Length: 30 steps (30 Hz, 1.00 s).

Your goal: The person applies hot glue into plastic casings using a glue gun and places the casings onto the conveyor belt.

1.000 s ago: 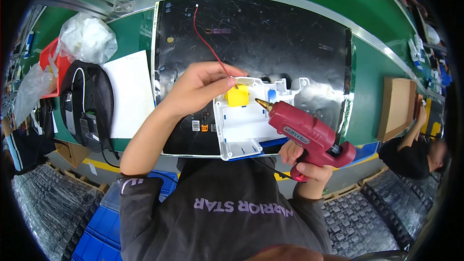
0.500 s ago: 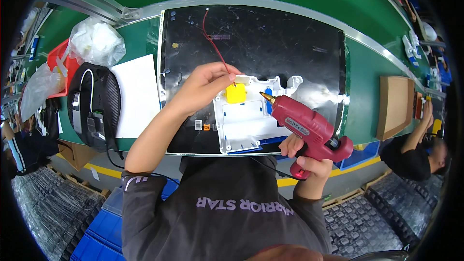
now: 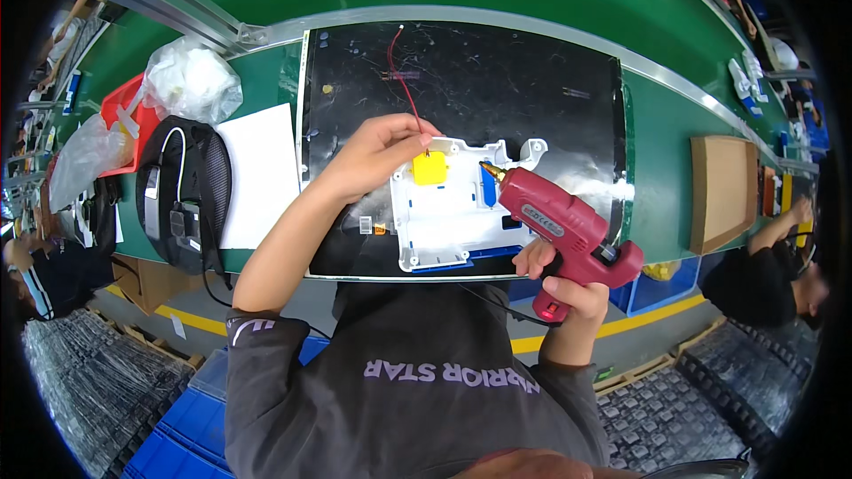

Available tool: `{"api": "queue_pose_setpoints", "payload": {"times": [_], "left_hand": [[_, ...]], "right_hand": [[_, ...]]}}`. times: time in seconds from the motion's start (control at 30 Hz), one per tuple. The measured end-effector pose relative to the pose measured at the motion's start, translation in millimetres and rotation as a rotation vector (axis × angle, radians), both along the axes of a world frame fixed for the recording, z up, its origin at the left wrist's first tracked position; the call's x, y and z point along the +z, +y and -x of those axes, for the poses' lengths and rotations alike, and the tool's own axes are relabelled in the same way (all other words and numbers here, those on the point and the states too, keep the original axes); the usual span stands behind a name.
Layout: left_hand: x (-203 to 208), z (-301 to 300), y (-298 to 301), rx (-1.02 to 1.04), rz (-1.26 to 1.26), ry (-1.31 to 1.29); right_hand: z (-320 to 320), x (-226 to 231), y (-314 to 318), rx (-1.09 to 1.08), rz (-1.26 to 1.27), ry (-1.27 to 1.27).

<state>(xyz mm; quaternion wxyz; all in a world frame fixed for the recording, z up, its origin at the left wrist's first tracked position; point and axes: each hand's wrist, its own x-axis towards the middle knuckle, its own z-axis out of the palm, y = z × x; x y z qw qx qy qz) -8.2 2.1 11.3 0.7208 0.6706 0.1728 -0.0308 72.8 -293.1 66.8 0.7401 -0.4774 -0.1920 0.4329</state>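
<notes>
A white plastic housing (image 3: 435, 222), open side up, lies near the front edge of the black mat. In its far left corner sits a yellow square block (image 3: 429, 168), from which a thin red wire (image 3: 401, 75) runs away over the mat. My left hand (image 3: 386, 151) is closed at that corner, thumb and fingers pinching the housing's rim with the wire between them. My right hand (image 3: 568, 279) grips a dark red glue gun (image 3: 564, 217) by its handle. Its brass nozzle points left over the housing, close to a blue strip (image 3: 488, 184).
Left of the black mat (image 3: 355, 89) lie white paper (image 3: 262, 177), a black mesh bag (image 3: 186, 186) and a red bin (image 3: 124, 115) with clear plastic bags. A cardboard tray (image 3: 723, 195) stands at the right. Another person (image 3: 763, 262) sits beyond it.
The view has shifted a little. The nozzle sits slightly farther right relative to the housing, now by the blue strip's far end. Both hands keep their holds.
</notes>
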Motion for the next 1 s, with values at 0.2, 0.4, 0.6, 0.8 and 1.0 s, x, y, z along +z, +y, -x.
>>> {"api": "queue_pose_setpoints", "payload": {"times": [0.2,0.4,0.6,0.8,1.0], "left_hand": [[4,0,-1,-0.008,0.000,0.000],[6,0,-3,-0.001,-0.003,0.007],[4,1,-6,0.034,-0.003,0.014],[3,3,-3,0.073,-0.032,-0.014],[15,-7,12,0.136,-0.049,-0.075]], "right_hand": [[-1,-3,-4,0.052,-0.032,-0.009],[-1,-2,-5,0.041,-0.015,-0.001],[-2,-3,-4,0.013,-0.013,-0.013],[-2,-6,-4,0.007,-0.053,0.026],[-6,-6,-4,-0.095,-0.050,0.108]]}}
